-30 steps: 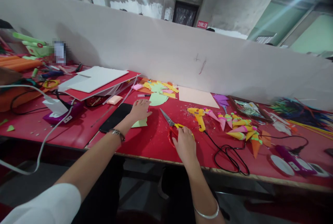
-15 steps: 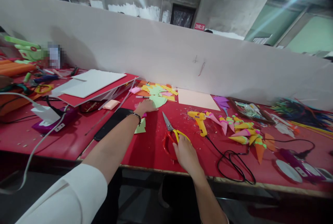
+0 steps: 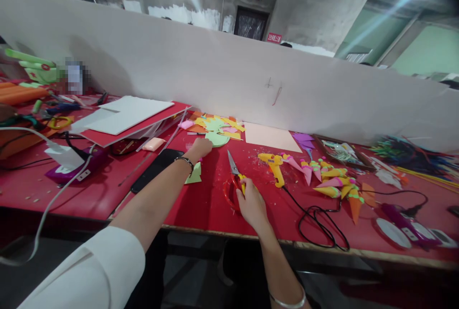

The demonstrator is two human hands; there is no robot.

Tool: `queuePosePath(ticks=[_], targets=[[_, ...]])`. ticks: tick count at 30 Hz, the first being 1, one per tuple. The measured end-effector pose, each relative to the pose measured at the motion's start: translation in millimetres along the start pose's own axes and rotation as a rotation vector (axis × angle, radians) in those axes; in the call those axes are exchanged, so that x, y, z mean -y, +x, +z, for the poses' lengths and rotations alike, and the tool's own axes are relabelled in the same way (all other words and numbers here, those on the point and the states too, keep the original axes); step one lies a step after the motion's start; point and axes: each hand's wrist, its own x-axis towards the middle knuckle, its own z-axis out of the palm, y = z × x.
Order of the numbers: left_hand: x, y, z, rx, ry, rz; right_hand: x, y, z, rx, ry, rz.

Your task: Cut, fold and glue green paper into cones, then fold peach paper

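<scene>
My left hand [image 3: 201, 148] reaches across the red table, its fingers closed at the near edge of a light green paper piece [image 3: 219, 141] with a rounded side. The fingertips are partly hidden, but they seem to grip that edge. In my right hand [image 3: 252, 204] is a pair of scissors [image 3: 234, 165] with red and yellow handles. The blades look closed and point away from me, towards the paper. Below my left wrist lies a smaller green paper scrap [image 3: 194, 175], beside a black phone-like slab [image 3: 157, 170].
A yellow glue gun [image 3: 275, 168] with a black cord lies right of the scissors, near several small coloured cones [image 3: 333, 182]. Paper scraps [image 3: 233, 129] and a pale pink sheet [image 3: 270, 137] rest along the white partition [image 3: 222, 70]. White boards [image 3: 132, 110] are stacked at left.
My left hand has drawn its fingers in at the green paper's edge. My right hand has shifted the scissors slightly up and turned their handles.
</scene>
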Motion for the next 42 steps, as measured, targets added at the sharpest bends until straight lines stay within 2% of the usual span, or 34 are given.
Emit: queuePosePath(ticks=[4,9,12,14,16,18,19,22,25,28,32,35,37,38,39,42], targets=[[-6,-5,-12.9,-0.125,-0.015,-0.031,2,2,2,-0.004,0.000,-0.020],[-1,-31,-48.7,-0.386,-0.095,-0.105,9,10,10,-0.050,-0.024,-0.031],[6,-62,-67.9,-0.533,-0.164,-0.143,14,24,12,-0.046,-0.039,-0.030],[10,-88,-74.2,-0.597,-0.214,-0.153,19,38,12,-0.046,-0.058,-0.033],[14,-115,-75.0,-0.654,-0.277,-0.161,26,54,12,-0.043,-0.085,-0.029],[18,-142,-72.1,-0.759,-0.505,-0.141,33,72,14,-0.037,-0.113,-0.028],[20,-154,-70.0,-0.768,-0.587,-0.146,36,81,16,-0.037,-0.126,-0.026],[29,-182,-63.1,-0.778,-0.814,-0.264,46,102,23,-0.030,-0.146,-0.011],[37,-199,-55.6,-0.752,-1.126,-0.380,54,113,28,-0.026,-0.134,0.006],[37,-208,-45.9,-0.647,-1.402,-0.377,62,110,26,-0.035,-0.092,-0.023],[22,-212,-30.1,-0.423,-1.454,-0.290,70,84,10,0.002,0.033,-0.176],[5,-209,-21.1,-0.364,-1.452,-0.272,68,54,-11,0.111,0.166,-0.249],[-5,-205,-17.8,-0.356,-1.463,-0.253,64,34,-28,0.247,0.482,-0.301],[-10,-202,-16.7,-0.350,-1.473,-0.232,61,25,-36,0.286,0.561,-0.327],[-14,-200,-15.8,-0.337,-1.482,-0.204,59,17,-44,0.294,0.598,-0.336],[-25,-197,-14.3,-0.284,-1.450,-0.072,49,-1,-59,0.126,0.601,-0.332]])
